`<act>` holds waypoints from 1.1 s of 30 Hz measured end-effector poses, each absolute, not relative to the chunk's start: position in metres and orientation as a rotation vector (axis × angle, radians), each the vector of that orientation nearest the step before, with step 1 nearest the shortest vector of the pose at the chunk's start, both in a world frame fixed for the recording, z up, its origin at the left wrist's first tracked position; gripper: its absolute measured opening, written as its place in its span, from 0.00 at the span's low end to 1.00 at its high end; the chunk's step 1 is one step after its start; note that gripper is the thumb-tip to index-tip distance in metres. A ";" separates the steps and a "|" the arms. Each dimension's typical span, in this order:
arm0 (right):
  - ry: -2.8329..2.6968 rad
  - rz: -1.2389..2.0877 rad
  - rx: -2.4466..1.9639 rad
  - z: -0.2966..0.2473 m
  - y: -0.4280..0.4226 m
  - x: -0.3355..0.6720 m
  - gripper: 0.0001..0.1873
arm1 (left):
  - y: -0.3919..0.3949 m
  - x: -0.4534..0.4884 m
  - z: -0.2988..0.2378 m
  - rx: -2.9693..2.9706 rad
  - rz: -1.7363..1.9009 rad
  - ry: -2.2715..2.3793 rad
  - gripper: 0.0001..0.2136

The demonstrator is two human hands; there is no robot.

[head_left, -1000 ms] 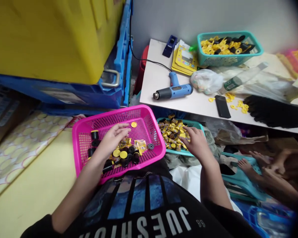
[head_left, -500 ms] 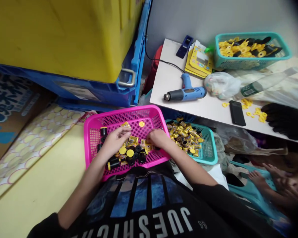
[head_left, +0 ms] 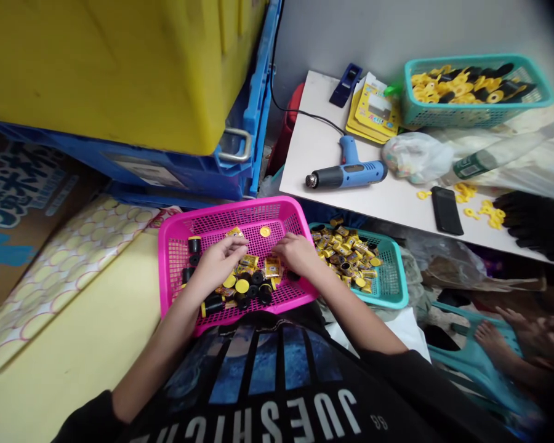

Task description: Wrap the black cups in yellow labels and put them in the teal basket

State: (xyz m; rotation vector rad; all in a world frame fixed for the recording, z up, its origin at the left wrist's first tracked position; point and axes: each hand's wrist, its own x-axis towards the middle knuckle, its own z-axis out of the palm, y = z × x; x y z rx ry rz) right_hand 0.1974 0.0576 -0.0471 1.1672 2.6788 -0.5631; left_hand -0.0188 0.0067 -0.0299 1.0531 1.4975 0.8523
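A pink plastic basket (head_left: 175,237) rests on my lap and holds several black cylinders with yellow caps (head_left: 242,287) and yellow wrapped pieces (head_left: 248,262). My left hand (head_left: 219,261) lies inside it over the pile, fingers curled towards a yellow piece. My right hand (head_left: 297,253) is also in the pink basket, at its right side, fingers bent down onto the pieces; what they hold is hidden. A teal basket (head_left: 392,280) full of wrapped yellow-and-black pieces (head_left: 346,252) sits just right of the pink one.
A white table (head_left: 314,147) carries a blue heat gun (head_left: 348,172), a black phone (head_left: 447,210), a plastic bag (head_left: 415,157), yellow cards (head_left: 373,111) and a second teal basket (head_left: 475,92). Yellow and blue crates (head_left: 120,74) stand at left. Another person's foot (head_left: 492,338) shows at right.
My right hand left the teal basket and came across into the pink basket beside my left hand. My view shifted slightly left.
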 end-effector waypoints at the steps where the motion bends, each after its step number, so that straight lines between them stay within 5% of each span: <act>1: 2.783 -0.584 1.196 -0.045 0.055 0.201 0.18 | 0.006 -0.017 -0.028 1.014 0.843 1.518 0.14; 11: 3.209 -1.070 1.959 -0.039 0.018 0.203 0.12 | -0.003 0.015 0.001 0.738 1.100 1.185 0.21; 13: 3.059 -1.444 2.118 -0.032 0.019 0.197 0.16 | -0.001 0.013 0.002 0.752 1.107 1.232 0.21; 17: 2.462 -2.391 1.726 -0.024 0.027 0.183 0.16 | -0.001 0.015 0.003 0.744 1.196 1.294 0.19; 22: 1.796 -3.084 1.871 -0.016 0.041 0.164 0.14 | -0.009 0.028 -0.002 0.729 1.192 1.282 0.22; 33: 2.372 -2.527 1.429 0.005 0.057 0.168 0.11 | 0.008 0.010 0.009 0.879 1.284 1.287 0.23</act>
